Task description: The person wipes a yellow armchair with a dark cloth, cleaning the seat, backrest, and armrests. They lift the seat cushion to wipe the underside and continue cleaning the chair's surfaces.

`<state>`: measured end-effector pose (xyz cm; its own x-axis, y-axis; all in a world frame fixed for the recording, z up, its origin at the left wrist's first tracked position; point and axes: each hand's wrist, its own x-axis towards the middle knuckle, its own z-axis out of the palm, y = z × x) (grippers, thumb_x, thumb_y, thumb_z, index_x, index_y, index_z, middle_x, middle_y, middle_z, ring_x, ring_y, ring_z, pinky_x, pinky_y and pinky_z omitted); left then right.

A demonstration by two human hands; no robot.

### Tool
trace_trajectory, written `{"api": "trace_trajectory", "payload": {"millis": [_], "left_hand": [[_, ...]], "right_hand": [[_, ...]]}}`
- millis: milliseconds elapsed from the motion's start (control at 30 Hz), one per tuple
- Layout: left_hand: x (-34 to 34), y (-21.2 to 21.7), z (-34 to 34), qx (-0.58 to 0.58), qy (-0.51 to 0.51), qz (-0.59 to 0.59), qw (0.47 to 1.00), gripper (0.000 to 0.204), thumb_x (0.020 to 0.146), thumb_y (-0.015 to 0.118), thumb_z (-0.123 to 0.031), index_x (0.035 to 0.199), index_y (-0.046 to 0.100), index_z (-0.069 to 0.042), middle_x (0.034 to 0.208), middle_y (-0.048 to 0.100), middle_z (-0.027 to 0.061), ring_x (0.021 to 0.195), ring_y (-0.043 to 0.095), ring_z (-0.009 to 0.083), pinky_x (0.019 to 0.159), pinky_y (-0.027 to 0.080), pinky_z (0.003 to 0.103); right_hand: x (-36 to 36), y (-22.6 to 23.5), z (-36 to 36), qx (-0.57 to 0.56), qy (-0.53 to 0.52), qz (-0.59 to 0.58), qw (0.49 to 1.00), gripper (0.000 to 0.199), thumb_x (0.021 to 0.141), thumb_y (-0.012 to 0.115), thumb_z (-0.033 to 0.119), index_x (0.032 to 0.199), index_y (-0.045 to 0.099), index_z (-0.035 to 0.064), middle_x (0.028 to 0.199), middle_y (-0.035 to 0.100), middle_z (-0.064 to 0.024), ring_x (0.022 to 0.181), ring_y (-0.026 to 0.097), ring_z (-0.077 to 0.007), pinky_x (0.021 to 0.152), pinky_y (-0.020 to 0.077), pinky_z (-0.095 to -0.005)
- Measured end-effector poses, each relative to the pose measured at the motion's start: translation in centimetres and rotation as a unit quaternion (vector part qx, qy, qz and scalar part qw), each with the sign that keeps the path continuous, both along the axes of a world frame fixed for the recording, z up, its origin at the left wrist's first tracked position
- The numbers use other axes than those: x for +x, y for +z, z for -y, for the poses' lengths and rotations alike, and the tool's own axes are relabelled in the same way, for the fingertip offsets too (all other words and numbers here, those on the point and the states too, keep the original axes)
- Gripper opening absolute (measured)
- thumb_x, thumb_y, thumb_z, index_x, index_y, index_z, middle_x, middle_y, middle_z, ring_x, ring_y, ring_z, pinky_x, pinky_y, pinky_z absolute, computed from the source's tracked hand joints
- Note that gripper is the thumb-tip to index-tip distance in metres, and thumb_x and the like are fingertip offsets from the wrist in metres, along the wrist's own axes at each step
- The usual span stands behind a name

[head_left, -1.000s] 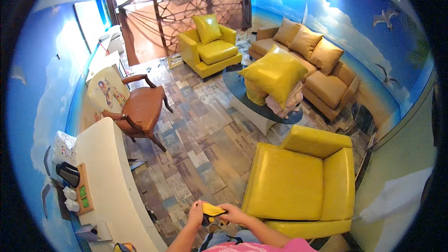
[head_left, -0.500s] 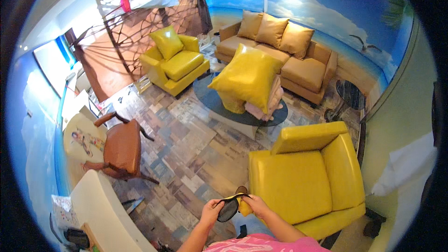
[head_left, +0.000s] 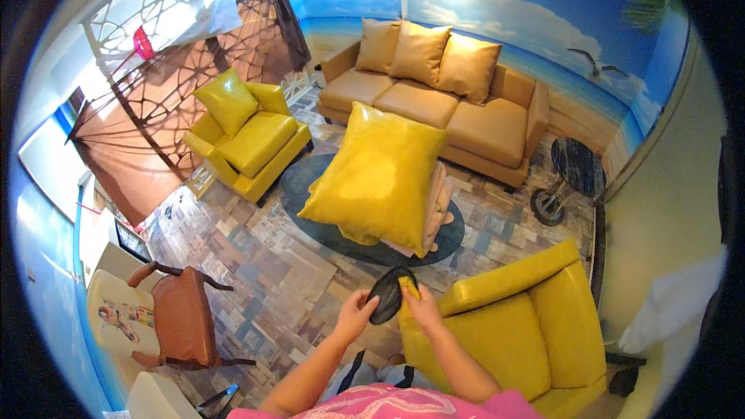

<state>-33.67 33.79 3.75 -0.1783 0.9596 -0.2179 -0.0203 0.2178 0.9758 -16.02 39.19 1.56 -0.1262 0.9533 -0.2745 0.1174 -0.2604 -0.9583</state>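
Observation:
In front of me, above the floor, I hold a black, flat, rounded object (head_left: pixel 390 296) with a thin dark rim; its exact kind is not clear. My left hand (head_left: pixel 355 315) pinches its lower left edge between thumb and fingers. On the other side, my right hand (head_left: pixel 423 309) is closed around a small yellow cloth (head_left: pixel 409 287), close against the black object's right edge. Whether the right fingers also grip that edge is hard to make out.
A yellow armchair (head_left: pixel 497 334) stands close at my right. Ahead, a large yellow cushion (head_left: pixel 376 174) and pink folded fabric (head_left: pixel 438 209) lie on a dark oval table (head_left: pixel 299 186). A tan sofa (head_left: pixel 434 109) is behind; a brown wooden chair (head_left: pixel 182 318) stands left.
Both hands have risen farther from my body with the black object, which has turned and now shows its broad face. The view has shifted, so the furniture sits differently in it.

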Motion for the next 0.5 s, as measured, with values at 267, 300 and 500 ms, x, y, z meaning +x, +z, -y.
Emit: {"api": "trace_trajectory", "payload": {"millis": [267, 300, 500], "left_hand": [[-2.7, -1.3, -16.4, 0.053, -0.007, 0.014, 0.998, 0.028, 0.094, 0.068, -0.016, 0.116, 0.062, 0.000, 0.102, 0.067, 0.0051, 0.092, 0.062, 0.0120, 0.081, 0.050, 0.028], [-3.2, 0.1, -18.4, 0.054, -0.007, -0.009, 0.998, 0.024, 0.093, 0.067, -0.011, 0.114, 0.063, -0.001, 0.105, 0.067, 0.0035, 0.094, 0.062, 0.0110, 0.087, 0.048, 0.026], [-9.8, -2.3, -31.7, 0.232, 0.150, -0.478, 0.834, 0.048, 0.080, 0.078, -0.027, 0.113, 0.062, 0.004, 0.114, 0.062, 0.0250, 0.115, 0.055, 0.0367, 0.103, 0.039, 0.045]], "right_hand": [[-3.1, 0.8, -13.9, 0.015, -0.163, -0.104, 0.981, 0.033, 0.098, 0.060, 0.032, 0.111, 0.060, 0.0015, 0.097, 0.063, -0.0043, 0.090, 0.057, -0.0167, 0.081, 0.0460, -0.0321], [-3.3, 0.8, -15.9, 0.019, -0.179, -0.085, 0.980, 0.033, 0.099, 0.060, 0.032, 0.112, 0.059, 0.0016, 0.097, 0.063, -0.0048, 0.091, 0.057, -0.0171, 0.082, 0.0458, -0.0324], [-3.5, -6.6, -27.9, 0.084, -0.246, 0.077, 0.963, 0.054, 0.095, 0.061, 0.039, 0.125, 0.051, -0.0045, 0.130, 0.052, -0.0188, 0.118, 0.053, -0.0323, 0.101, 0.0407, -0.0406]]}}
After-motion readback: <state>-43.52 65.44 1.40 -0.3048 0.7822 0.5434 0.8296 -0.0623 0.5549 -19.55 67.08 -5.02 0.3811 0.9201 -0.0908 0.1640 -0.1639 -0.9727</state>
